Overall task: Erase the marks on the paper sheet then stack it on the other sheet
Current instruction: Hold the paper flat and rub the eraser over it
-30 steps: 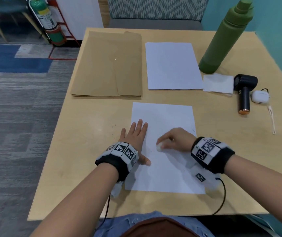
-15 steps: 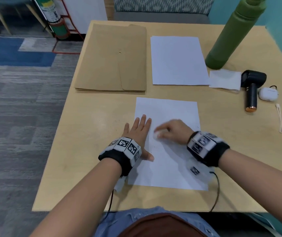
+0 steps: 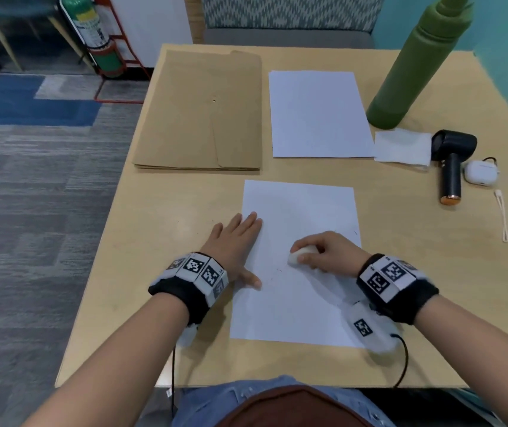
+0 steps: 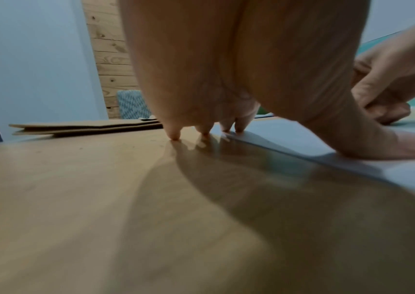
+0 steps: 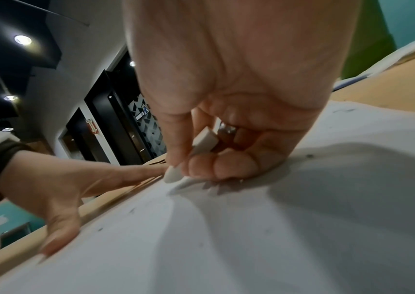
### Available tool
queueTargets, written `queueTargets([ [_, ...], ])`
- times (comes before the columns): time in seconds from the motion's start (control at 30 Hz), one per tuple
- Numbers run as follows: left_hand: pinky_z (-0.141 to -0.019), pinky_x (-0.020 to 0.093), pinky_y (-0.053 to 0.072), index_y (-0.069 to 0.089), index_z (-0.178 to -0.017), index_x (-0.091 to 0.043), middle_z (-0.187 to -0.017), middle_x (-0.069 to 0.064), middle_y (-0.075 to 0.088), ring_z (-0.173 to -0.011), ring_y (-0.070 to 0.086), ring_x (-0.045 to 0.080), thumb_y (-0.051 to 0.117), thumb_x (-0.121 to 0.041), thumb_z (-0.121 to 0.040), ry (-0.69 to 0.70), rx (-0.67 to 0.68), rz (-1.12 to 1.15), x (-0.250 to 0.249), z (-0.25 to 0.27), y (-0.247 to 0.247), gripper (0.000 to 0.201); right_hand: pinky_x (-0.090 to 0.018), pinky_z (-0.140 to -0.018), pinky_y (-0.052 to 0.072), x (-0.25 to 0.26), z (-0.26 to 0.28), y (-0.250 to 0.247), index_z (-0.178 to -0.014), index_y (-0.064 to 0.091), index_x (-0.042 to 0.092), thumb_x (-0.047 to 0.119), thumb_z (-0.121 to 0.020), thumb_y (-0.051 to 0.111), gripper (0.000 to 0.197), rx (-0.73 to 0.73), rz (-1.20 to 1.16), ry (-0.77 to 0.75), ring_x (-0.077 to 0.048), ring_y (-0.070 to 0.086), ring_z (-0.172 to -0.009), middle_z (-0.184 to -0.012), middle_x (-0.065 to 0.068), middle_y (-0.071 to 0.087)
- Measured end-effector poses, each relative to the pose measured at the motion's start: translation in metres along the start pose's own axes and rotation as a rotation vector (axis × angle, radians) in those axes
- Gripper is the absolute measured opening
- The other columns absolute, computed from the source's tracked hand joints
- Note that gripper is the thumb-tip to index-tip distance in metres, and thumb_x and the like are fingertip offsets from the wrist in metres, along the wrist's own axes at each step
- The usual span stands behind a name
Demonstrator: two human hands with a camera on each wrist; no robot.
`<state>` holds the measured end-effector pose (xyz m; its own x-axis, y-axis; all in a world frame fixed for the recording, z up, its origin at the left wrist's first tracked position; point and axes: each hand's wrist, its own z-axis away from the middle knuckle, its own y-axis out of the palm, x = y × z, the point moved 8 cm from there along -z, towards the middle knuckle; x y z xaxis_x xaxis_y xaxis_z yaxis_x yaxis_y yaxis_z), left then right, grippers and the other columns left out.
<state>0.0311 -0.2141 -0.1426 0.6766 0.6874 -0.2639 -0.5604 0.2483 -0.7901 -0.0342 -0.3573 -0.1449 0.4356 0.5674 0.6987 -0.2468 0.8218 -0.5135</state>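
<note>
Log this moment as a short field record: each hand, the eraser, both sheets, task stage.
left hand: flat, fingers straight, pressing left edge of near sheet
right hand: pinches white eraser against near sheet
far sheet: lies apart, between brown envelope and green bottle
stage: erasing; stacking not yet done

Your left hand (image 3: 234, 241) lies palm down, fingers (image 4: 239, 127) straight and together, thumb spread toward you, pressing flat on the near paper sheet (image 3: 296, 303) at its left edge. Your right hand (image 3: 323, 254) is curled, thumb and fingers (image 5: 201, 165) pinching a white eraser (image 3: 300, 254) against the sheet. Both forearms reach forward, each wrist banded.
</note>
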Motion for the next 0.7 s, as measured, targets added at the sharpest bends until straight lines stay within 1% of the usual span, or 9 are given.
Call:
queueTargets([
  [0.13, -0.116, 0.052, -0.007, -0.016, -0.149, -0.017, -0.156, -0.004, -0.023, -0.144, -0.020, 0.019, 0.074, -0.057, -0.067, 0.004, 0.031, -0.029, 0.003, 0.004, 0.010, 0.128, -0.014, -0.048, 0.044, -0.003, -0.003, -0.010, -0.098, 0.067, 0.019, 0.017, -0.086, 0.059, 0.014, -0.076, -0.088, 0.053, -0.011, 0.052, -0.051, -0.066, 0.000, 0.057],
  [0.23, -0.116, 0.052, -0.006, -0.016, -0.149, -0.016, -0.156, -0.004, -0.023, -0.144, -0.019, 0.019, 0.077, -0.057, -0.063, 0.017, 0.061, -0.025, 0.006, 0.002, 0.010, 0.133, -0.014, -0.047, 0.044, 0.008, -0.013, -0.016, -0.098, 0.065, 0.023, 0.019, -0.087, 0.058, 0.014, -0.168, -0.083, 0.039, -0.001, 0.049, -0.040, -0.060, 0.002, 0.057],
  [0.37, -0.116, 0.052, -0.005, -0.017, -0.149, -0.019, -0.156, -0.007, -0.023, -0.144, -0.018, 0.017, 0.078, -0.060, -0.059, 0.031, 0.075, -0.061, 0.013, 0.000, 0.011, 0.137, -0.008, -0.049, 0.044, 0.023, -0.029, -0.016, -0.102, 0.066, 0.018, 0.020, -0.086, 0.059, 0.018, -0.284, -0.130, 0.025, -0.001, 0.049, -0.035, -0.058, 0.002, 0.057],
  [0.4, -0.116, 0.052, -0.006, -0.018, -0.149, -0.019, -0.156, -0.007, -0.023, -0.144, -0.018, 0.016, 0.078, -0.061, -0.058, 0.030, 0.072, -0.060, 0.013, -0.001, 0.012, 0.138, -0.007, -0.054, 0.045, 0.027, -0.031, -0.015, -0.104, 0.066, 0.016, 0.020, -0.086, 0.059, 0.020, -0.312, -0.135, 0.026, 0.000, 0.051, -0.039, -0.060, 0.001, 0.059],
  [0.43, -0.116, 0.053, -0.006, -0.019, -0.148, -0.019, -0.156, -0.007, -0.024, -0.144, -0.019, 0.017, 0.078, -0.062, -0.057, 0.026, 0.069, -0.060, 0.013, -0.001, 0.013, 0.139, -0.009, -0.066, 0.048, 0.029, -0.031, -0.012, -0.106, 0.066, 0.015, 0.021, -0.086, 0.059, 0.022, -0.324, -0.119, 0.028, -0.002, 0.056, -0.051, -0.067, -0.001, 0.063],
  [0.5, -0.115, 0.054, -0.007, -0.020, -0.148, -0.019, -0.155, -0.006, -0.025, -0.144, -0.020, 0.017, 0.078, -0.063, -0.056, 0.014, 0.063, -0.069, 0.012, -0.002, 0.015, 0.141, -0.022, -0.089, 0.044, 0.033, -0.025, 0.002, -0.109, 0.066, 0.015, 0.022, -0.086, 0.059, 0.025, -0.295, -0.050, 0.016, -0.013, 0.061, -0.085, -0.096, -0.005, 0.069],
  [0.57, -0.114, 0.056, -0.007, -0.021, -0.147, -0.019, -0.155, -0.006, -0.025, -0.144, -0.020, 0.018, 0.078, -0.063, -0.055, 0.007, 0.069, -0.069, 0.012, -0.004, 0.017, 0.143, -0.024, -0.090, 0.040, 0.035, -0.012, 0.023, -0.110, 0.066, 0.019, 0.024, -0.087, 0.057, 0.025, -0.190, 0.038, -0.029, -0.013, 0.056, -0.094, -0.112, -0.002, 0.067],
  [0.63, -0.112, 0.058, -0.008, -0.022, -0.147, -0.019, -0.155, -0.006, -0.026, -0.143, -0.021, 0.018, 0.078, -0.064, -0.054, 0.011, 0.083, -0.063, 0.012, -0.005, 0.019, 0.145, -0.025, -0.088, 0.040, 0.035, 0.003, 0.043, -0.109, 0.066, 0.024, 0.028, -0.087, 0.057, 0.024, -0.023, 0.140, -0.068, -0.009, 0.056, -0.094, -0.105, 0.005, 0.067],
  [0.7, -0.112, 0.060, -0.008, -0.023, -0.147, -0.019, -0.155, -0.006, -0.028, -0.143, -0.023, 0.020, 0.079, -0.064, -0.054, 0.017, 0.093, -0.054, 0.011, -0.004, 0.020, 0.145, -0.022, -0.080, 0.035, 0.035, 0.003, 0.046, -0.110, 0.066, 0.024, 0.029, -0.087, 0.058, 0.025, 0.087, 0.204, -0.062, -0.003, 0.051, -0.082, -0.085, 0.017, 0.059],
])
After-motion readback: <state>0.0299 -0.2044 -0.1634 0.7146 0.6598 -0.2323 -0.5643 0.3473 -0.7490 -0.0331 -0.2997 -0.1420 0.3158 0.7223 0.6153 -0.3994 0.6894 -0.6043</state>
